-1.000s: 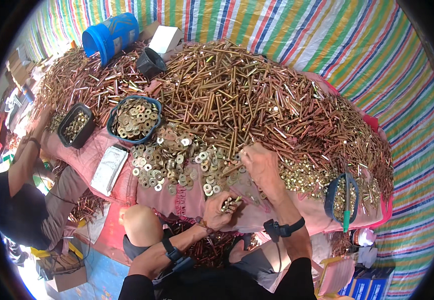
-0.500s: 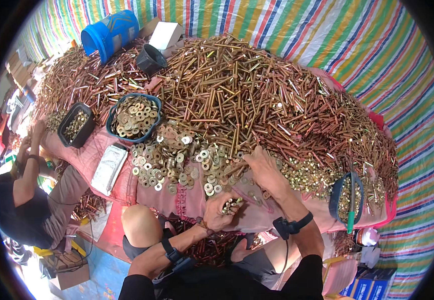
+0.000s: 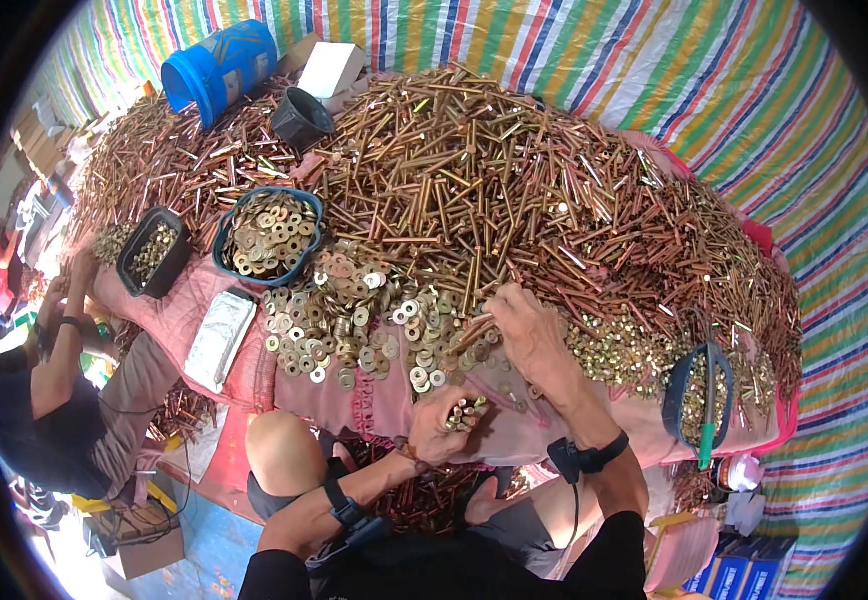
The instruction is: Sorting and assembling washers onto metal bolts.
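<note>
Near the front edge of the cloth, my left hand (image 3: 437,427) is closed around a bundle of bolts (image 3: 468,412), their ends showing between thumb and fingers. My right hand (image 3: 526,332) is ahead and to the right, at the near edge of a large heap of long brassy bolts (image 3: 434,180). Its fingers are closed on a bolt (image 3: 476,332) that slants down to the left; whether there is more than one is hard to see. Flat washers (image 3: 319,330) lie loose left of my right hand, and small nuts (image 3: 624,355) are scattered to its right.
A blue-rimmed basket (image 3: 219,248) holds washers; left of it is a black tub (image 3: 180,262) of nuts. A silver packet (image 3: 219,340) lies on the pink cloth (image 3: 314,395). At right stands a nut basket (image 3: 672,400) with a green-handled tool (image 3: 706,440). A co-worker (image 3: 44,400) sits at left.
My right hand has lifted slightly away from me, its fingers rising with the bolt. My left hand has stayed in place with its bundle.
</note>
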The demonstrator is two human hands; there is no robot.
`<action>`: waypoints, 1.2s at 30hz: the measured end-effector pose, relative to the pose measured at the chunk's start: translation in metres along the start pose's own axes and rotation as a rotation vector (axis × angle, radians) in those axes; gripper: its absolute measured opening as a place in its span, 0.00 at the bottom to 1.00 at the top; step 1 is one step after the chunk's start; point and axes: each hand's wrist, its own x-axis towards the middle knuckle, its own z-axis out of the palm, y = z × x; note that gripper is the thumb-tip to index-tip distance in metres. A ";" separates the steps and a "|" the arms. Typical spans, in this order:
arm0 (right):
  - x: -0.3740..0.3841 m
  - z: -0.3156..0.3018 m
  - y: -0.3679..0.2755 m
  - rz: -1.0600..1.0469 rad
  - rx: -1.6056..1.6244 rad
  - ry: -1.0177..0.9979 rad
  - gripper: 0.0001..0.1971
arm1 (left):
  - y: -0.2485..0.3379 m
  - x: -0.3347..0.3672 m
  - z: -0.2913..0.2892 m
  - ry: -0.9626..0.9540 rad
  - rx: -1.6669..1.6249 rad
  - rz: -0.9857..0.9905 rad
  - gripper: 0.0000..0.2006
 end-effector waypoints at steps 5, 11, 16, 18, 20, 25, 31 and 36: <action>-0.019 0.006 0.026 0.073 -0.135 -0.100 0.16 | 0.004 0.001 0.004 -0.023 -0.081 -0.075 0.17; -0.026 0.022 0.043 0.078 -0.172 -0.160 0.19 | 0.006 0.002 0.005 0.008 0.018 -0.081 0.15; -0.031 0.014 0.054 0.051 -0.112 -0.138 0.10 | 0.004 0.004 0.008 -0.034 -0.053 -0.074 0.14; -0.025 0.017 0.044 0.195 -0.053 -0.108 0.16 | 0.002 -0.001 0.004 -0.018 -0.045 -0.095 0.14; -0.012 0.019 0.028 0.182 0.030 -0.056 0.15 | -0.001 -0.007 -0.003 0.013 -0.007 -0.073 0.15; -0.019 0.014 0.009 0.067 -0.023 -0.238 0.19 | -0.007 -0.001 0.009 -0.007 -0.006 0.012 0.18; -0.021 0.026 -0.009 -0.003 -0.075 -0.201 0.11 | -0.002 0.002 -0.001 -0.033 -0.034 0.050 0.21; -0.024 0.040 0.005 -0.006 -0.110 -0.186 0.09 | 0.000 0.001 0.001 -0.054 0.012 0.014 0.21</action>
